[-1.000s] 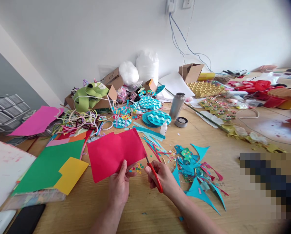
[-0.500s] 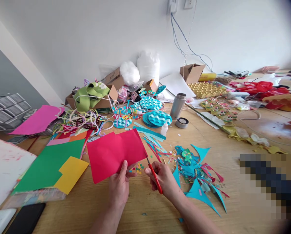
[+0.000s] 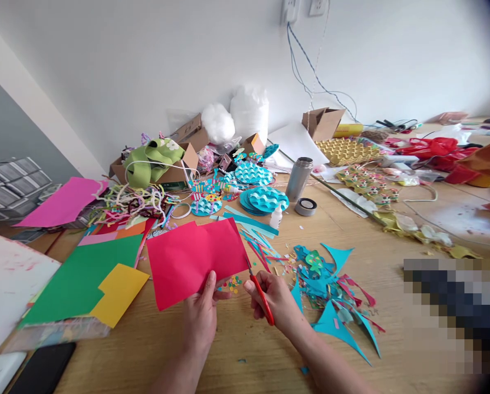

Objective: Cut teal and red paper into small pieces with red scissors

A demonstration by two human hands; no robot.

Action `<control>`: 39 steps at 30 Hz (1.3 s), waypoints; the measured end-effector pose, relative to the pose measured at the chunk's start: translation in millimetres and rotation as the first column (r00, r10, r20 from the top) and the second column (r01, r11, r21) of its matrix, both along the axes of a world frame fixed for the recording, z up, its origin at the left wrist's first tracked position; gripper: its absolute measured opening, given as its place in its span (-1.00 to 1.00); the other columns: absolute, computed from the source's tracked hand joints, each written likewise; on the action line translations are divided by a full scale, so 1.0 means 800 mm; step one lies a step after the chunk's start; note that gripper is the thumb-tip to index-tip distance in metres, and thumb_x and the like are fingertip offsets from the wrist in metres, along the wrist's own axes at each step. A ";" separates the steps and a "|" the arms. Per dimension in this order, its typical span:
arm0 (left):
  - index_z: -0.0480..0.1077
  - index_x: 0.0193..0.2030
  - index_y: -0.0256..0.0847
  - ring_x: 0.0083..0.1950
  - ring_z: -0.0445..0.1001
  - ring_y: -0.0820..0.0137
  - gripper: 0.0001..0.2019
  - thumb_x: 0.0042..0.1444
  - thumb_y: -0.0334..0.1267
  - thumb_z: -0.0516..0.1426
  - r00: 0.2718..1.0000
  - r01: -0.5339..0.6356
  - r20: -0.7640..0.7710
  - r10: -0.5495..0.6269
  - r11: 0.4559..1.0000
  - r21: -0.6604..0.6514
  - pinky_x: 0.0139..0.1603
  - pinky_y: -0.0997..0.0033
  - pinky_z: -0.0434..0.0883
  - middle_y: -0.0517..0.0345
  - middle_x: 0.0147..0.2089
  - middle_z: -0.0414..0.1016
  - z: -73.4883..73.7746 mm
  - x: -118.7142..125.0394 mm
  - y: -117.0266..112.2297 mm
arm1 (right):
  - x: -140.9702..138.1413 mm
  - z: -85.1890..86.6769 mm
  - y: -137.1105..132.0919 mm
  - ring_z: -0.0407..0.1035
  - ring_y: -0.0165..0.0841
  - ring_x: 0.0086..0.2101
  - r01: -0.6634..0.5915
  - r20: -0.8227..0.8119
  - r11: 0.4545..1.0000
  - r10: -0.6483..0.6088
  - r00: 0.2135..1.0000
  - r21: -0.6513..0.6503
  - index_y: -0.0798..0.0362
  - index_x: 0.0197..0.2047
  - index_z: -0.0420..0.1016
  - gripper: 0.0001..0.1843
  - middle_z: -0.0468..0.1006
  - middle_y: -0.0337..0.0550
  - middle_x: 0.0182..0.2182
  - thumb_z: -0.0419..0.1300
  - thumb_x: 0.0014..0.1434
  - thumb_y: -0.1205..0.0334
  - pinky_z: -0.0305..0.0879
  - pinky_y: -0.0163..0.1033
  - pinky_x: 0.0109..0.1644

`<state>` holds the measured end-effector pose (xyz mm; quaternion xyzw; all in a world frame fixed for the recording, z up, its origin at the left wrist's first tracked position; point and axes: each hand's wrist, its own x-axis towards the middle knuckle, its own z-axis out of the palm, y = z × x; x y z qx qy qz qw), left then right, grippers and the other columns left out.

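Observation:
My left hand (image 3: 202,314) pinches the lower edge of a red paper sheet (image 3: 191,257) and holds it up above the wooden table (image 3: 245,350). My right hand (image 3: 275,301) grips red-handled scissors (image 3: 261,295), their blades pointing up-left at the sheet's right edge. Small coloured paper dots (image 3: 232,283) lie on the table between the two hands.
Green (image 3: 81,279) and yellow (image 3: 120,293) sheets lie at the left, turquoise paper scraps (image 3: 331,290) at the right. Further back are turquoise wave discs (image 3: 263,198), a glue bottle (image 3: 275,216), a steel flask (image 3: 300,178), a tape roll (image 3: 305,206) and cardboard boxes (image 3: 322,121). A black phone (image 3: 44,369) lies front left.
The scissors' tips have closed in on the red sheet's right edge; the sheet has shifted slightly. Both hands stay in about the same place.

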<state>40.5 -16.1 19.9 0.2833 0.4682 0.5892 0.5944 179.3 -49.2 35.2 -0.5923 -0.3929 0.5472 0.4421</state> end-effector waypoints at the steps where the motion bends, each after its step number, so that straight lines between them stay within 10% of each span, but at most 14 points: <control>1: 0.39 -0.14 -0.17 -0.37 0.52 0.33 -0.58 -0.20 -0.16 0.30 1.000 0.000 0.000 0.000 1.000 -0.002 -0.57 0.51 0.39 0.15 -0.24 0.54 0.000 0.000 0.000 | 0.000 0.000 0.000 0.26 -0.49 -0.77 -0.002 0.000 1.000 0.002 1.000 0.004 0.03 -0.56 0.08 -0.51 0.31 -0.40 -0.78 0.26 -0.11 -0.12 0.07 -0.47 -0.75; 39: 0.39 -0.17 -0.21 -0.34 0.54 0.31 -0.61 -0.20 -0.21 0.30 0.999 0.009 0.038 -0.007 0.999 -0.053 -0.57 0.54 0.39 0.10 -0.24 0.54 0.000 0.001 0.001 | -0.002 0.000 0.000 0.28 -0.47 -0.77 -0.027 0.010 0.999 0.027 1.000 -0.031 0.02 -0.54 0.09 -0.52 0.33 -0.39 -0.78 0.22 -0.08 -0.16 0.04 -0.46 -0.74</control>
